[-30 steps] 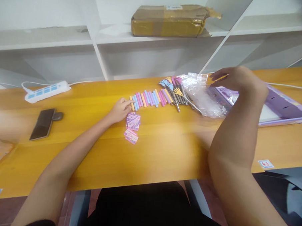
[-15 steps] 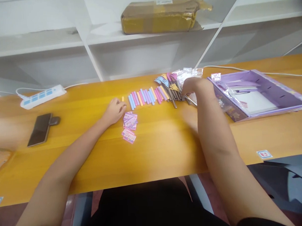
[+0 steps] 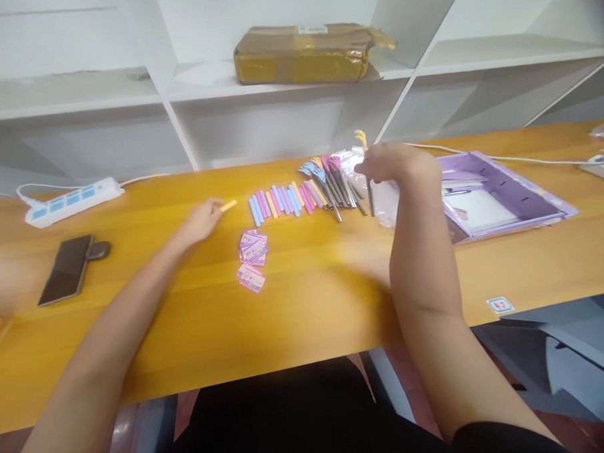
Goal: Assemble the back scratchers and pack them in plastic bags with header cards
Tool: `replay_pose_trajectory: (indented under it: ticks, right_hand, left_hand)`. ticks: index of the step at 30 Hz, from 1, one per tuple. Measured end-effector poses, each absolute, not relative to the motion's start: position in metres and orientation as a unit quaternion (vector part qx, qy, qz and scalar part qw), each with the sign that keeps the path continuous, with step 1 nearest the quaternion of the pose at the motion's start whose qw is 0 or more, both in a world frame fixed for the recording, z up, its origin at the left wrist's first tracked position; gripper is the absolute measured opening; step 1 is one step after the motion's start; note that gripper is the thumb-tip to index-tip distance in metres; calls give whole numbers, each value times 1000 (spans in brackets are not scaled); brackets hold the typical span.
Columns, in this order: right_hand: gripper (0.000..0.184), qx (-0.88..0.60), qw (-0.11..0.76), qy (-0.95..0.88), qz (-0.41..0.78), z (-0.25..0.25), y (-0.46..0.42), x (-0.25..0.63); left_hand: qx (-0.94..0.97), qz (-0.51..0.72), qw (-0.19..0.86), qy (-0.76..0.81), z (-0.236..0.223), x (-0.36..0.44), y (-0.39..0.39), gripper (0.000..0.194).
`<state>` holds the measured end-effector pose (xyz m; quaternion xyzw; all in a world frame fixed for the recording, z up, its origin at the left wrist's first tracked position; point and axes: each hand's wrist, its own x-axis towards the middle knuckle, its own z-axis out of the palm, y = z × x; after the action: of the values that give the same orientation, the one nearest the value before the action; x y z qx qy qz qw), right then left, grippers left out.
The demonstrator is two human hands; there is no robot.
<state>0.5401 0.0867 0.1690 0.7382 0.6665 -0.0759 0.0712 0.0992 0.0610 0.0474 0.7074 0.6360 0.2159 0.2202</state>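
My left hand (image 3: pixel 203 221) is closed on a short yellow stick (image 3: pixel 228 206), just above the table. Right of it lies a row of pink, blue, purple and yellow sticks (image 3: pixel 283 202). A yellow hand-shaped back scratcher (image 3: pixel 360 137) with a metal rod stands up out of my right hand (image 3: pixel 382 164), whose fingers are wrapped round it and partly hidden by the wrist. Below that hand is a pile of back scratchers (image 3: pixel 334 181) with blue, pink and yellow heads. Small purple and pink printed cards (image 3: pixel 253 250) lie in front of the row.
Clear plastic bags (image 3: pixel 385 207) lie beside the pile, left of a purple box (image 3: pixel 519 172) with papers and a pen inside. On the left are a power strip (image 3: pixel 75 200) and a phone (image 3: pixel 67 270). A taped carton (image 3: pixel 302 56) rests on the white shelf behind.
My left hand has moved left with the yellow stick, which now shows more fully. My right hand has lifted a yellow back scratcher from the pile. The view has shifted a little.
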Motion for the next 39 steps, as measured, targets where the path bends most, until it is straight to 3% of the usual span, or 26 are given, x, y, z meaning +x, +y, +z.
replay_pose_trajectory:
  ticks: [3,5,7,10,13,30,39]
  right_hand:
    - [30,721,-16,688,-73,193,52,528]
    - [29,687,-133,709,-94,203,33,519]
    - [24,608,-291,723,-153,205,20,510]
    - [22,423,-530,689,-256,201,15,498]
    - [26,313,-634,634,-312,199,13,488]
    - [12,218,-620,640,-399,198,-13,456]
    - [9,201,-632,628,-407,198,-17,447]
  left_hand:
    - [716,271,237,598,103,87,37,30]
    - [738,352,216,534,141,84,8,31]
    - [770,360,129,510,172,87,-25,30]
    - [796,327,29,509,194,94,-63,25]
    - [816,322,-8,480,196,100,-75,22]
    - [829,336,43,446,189,115,-83,24]
    - [818,353,20,453,187,119,-83,24]
